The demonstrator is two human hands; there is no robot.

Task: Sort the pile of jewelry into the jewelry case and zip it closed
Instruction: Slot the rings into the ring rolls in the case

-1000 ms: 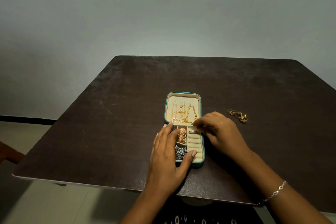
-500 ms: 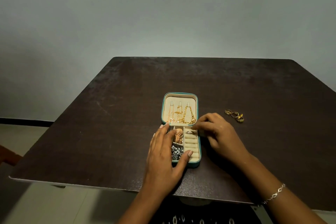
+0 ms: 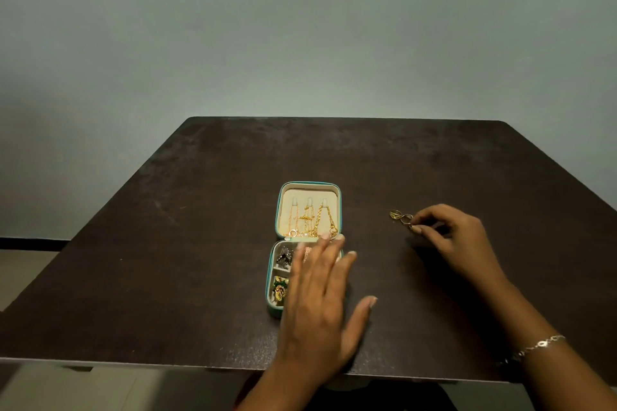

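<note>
While I watch from the head camera, a silver bracelet [image 3: 541,345] hangs on the right wrist nearest the lens. Just beyond it, the left hand [image 3: 317,304] lies flat over the open jewelry case [image 3: 272,310], fingers straight and spread, gripping nothing and covering the right side of the lower tray. I can see a dark cluster [image 3: 285,259] in the tray's upper-left compartment and a green-and-gold piece [image 3: 279,289] in the one below. The case lies open near the front middle of the dark table [image 3: 167,277], with gold chains [image 3: 314,220] hanging from the hooks in its lid. Well to the right of the case, the right hand [image 3: 457,243] curls over the gold rings [image 3: 400,216] on the tabletop, thumb and forefinger pinching the nearest one. A plain grey wall [image 3: 300,27] stands behind.
</note>
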